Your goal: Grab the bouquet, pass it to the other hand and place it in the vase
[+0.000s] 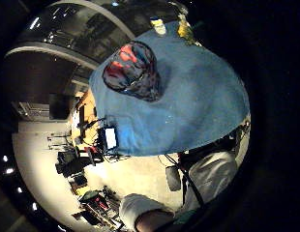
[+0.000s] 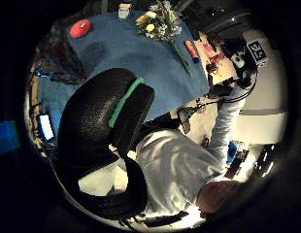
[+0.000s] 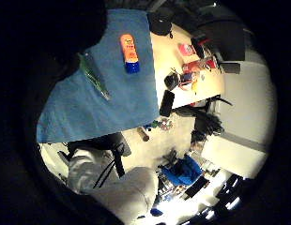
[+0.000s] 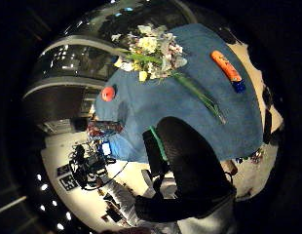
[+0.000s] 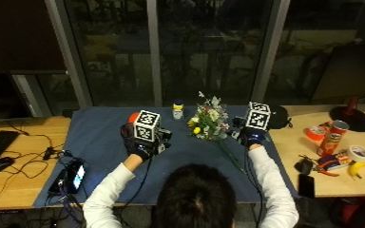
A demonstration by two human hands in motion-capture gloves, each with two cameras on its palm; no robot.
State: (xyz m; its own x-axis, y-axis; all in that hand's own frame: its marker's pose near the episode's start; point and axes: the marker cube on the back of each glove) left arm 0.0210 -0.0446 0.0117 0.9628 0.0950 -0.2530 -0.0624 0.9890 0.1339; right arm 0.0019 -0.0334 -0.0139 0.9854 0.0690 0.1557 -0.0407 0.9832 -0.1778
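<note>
A: Where's the bouquet (image 5: 209, 122)?

B: Lying on the blue cloth (image 5: 100, 137), toward its far edge, between the two hands. Nothing's done yet: no pick-up, no pass. I can't make out a vase for certain.

A: Which way does it point?

B: Blooms toward the far edge, stems (image 4: 197, 95) running back toward the near right corner.

A: The hands?

B: Left hand (image 5: 143, 142) hovers holding nothing, fingers loosely curled. Right hand (image 5: 251, 135) is just beside the stems; its fingers I can't tell.
</note>
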